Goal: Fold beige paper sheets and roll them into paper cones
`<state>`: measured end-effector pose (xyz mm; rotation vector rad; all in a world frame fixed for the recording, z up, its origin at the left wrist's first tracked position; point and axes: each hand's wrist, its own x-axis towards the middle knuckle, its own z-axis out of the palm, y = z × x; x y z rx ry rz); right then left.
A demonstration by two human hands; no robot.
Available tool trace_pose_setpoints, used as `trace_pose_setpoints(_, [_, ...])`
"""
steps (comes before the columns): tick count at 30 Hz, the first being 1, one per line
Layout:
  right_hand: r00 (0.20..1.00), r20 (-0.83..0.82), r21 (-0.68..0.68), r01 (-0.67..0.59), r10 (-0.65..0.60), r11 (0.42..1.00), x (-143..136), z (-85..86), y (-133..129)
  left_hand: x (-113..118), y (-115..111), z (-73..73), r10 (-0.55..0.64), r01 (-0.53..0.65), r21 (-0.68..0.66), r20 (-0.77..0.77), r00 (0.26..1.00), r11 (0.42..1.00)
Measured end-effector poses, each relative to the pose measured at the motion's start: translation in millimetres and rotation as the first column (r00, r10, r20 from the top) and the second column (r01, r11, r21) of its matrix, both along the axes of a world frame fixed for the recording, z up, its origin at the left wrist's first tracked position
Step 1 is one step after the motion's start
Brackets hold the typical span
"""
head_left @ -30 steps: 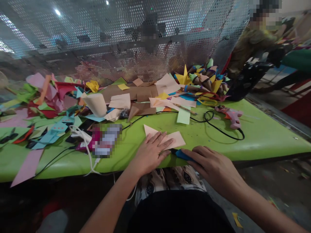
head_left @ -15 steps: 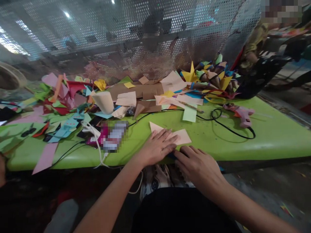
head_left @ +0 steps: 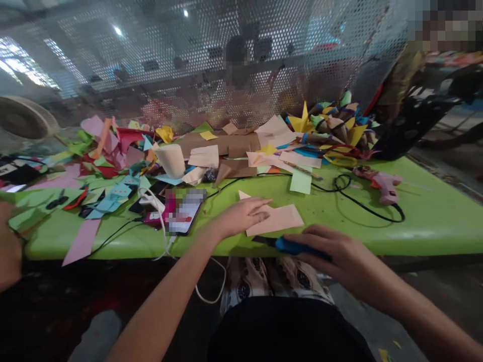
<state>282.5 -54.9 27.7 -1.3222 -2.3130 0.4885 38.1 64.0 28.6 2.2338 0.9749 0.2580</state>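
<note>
A folded pale pink paper (head_left: pixel 277 220) lies near the front edge of the green table (head_left: pixel 358 231). My left hand (head_left: pixel 247 215) rests on its left part, fingers stretched out to the right and pressing it down. In my right hand (head_left: pixel 330 246) is a blue utility knife (head_left: pixel 298 247), its dark blade pointing left just in front of the paper's near edge. The fingers wrap round the handle, and part of it is hidden under them. Blade and paper look apart.
A phone (head_left: pixel 188 213) and a white cable (head_left: pixel 162 226) lie left of my hands. At the right rests a pink glue gun (head_left: pixel 381 185) with its black cord. Coloured paper scraps (head_left: pixel 113 146) pile up at the left, paper flowers (head_left: pixel 332 120) at the back right. Another person's arm (head_left: pixel 9 246) shows at far left.
My right hand has drawn back to the right from the paper, bringing the blue utility knife into plain sight. My left hand stays on the paper. The view has shifted slightly.
</note>
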Motion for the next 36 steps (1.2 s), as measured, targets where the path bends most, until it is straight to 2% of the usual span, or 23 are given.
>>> trace_pose_setpoints(2, [0.998, -0.007, 0.042, 0.06, -0.06, 0.997, 20.5, 13.2, 13.4, -1.4, 5.2, -0.4, -0.041, 0.057, 0.123, -0.126, 0.991, 0.991])
trace_pose_setpoints(4, [0.989, 0.001, 0.155, 0.147, -0.149, 0.977, 36.7, 24.3, 35.2, -1.3, 9.2, -0.6, -0.044, 0.087, 0.187, -0.222, 0.974, 0.979])
trace_pose_setpoints(7, [0.961, 0.012, 0.296, 0.26, -0.276, 0.919, 50.2, 33.9, 82.0, 1.5, 12.5, 1.5, -0.015, 0.087, 0.278, -0.251, 0.968, 0.957])
trace_pose_setpoints(10, [0.914, 0.067, 0.31, 0.362, -0.4, 0.879, 48.7, 36.6, 136.9, 6.0, 12.9, 5.3, 0.03, 0.055, 0.34, -0.24, 0.97, 0.939])
trace_pose_setpoints(12, [0.878, 0.105, 0.268, 0.426, -0.466, 0.864, 40.8, 35.9, 172.2, 8.4, 12.6, 6.2, 0.083, -0.014, 0.302, -0.216, 0.973, 0.953])
trace_pose_setpoints(14, [0.872, 0.092, 0.219, 0.454, -0.482, 0.864, 31.4, 34.4, 203.6, 9.1, 13.4, 4.2, 0.143, -0.11, 0.196, -0.159, 0.977, 0.974])
trace_pose_setpoints(18, [0.873, 0.026, 0.171, 0.477, -0.488, 0.862, 19.6, 34.5, 248.6, 5.7, 23.2, -6.0, 0.257, -0.257, -0.013, 0.046, 0.965, 0.966])
trace_pose_setpoints(20, [0.889, -0.03, 0.119, 0.457, -0.457, 0.882, 16.8, 37.1, 258.6, 4.0, 31.8, -10.9, 0.32, -0.308, -0.094, 0.174, 0.931, 0.947])
trace_pose_setpoints(22, [0.918, -0.097, 0.046, 0.39, -0.384, 0.92, 12.7, 39.4, 258.1, 4.6, 41.0, -14.3, 0.384, -0.346, -0.175, 0.289, 0.877, 0.922])
trace_pose_setpoints(26, [0.953, -0.241, -0.1, 0.162, -0.182, 0.982, -2.8, 34.8, 231.7, 13.9, 54.9, -18.4, 0.465, -0.4, -0.239, 0.411, 0.784, 0.885])
trace_pose_setpoints(27, [0.943, -0.303, -0.131, 0.104, -0.14, 0.986, -7.0, 31.7, 224.0, 16.9, 56.9, -19.7, 0.468, -0.396, -0.251, 0.435, 0.769, 0.883])
trace_pose_setpoints(29, [0.865, -0.486, -0.196, 0.033, -0.126, 0.98, -13.1, 25.9, 213.2, 21.1, 59.3, -22.9, 0.465, -0.366, -0.289, 0.487, 0.739, 0.884])
trace_pose_setpoints(31, [0.786, -0.594, -0.211, 0.052, -0.171, 0.976, -13.6, 22.8, 211.1, 21.3, 59.9, -26.7, 0.48, -0.35, -0.332, 0.526, 0.702, 0.876])
trace_pose_setpoints(34, [0.679, -0.684, -0.165, 0.211, -0.266, 0.963, -1.7, 23.0, 222.1, 14.2, 58.6, -31.0, 0.529, -0.368, -0.384, 0.536, 0.657, 0.847])
trace_pose_setpoints(36, [0.584, -0.744, -0.148, 0.33, -0.325, 0.932, 12.1, 22.2, 233.1, 8.5, 57.1, -31.8, 0.555, -0.388, -0.4, 0.527, 0.643, 0.83])
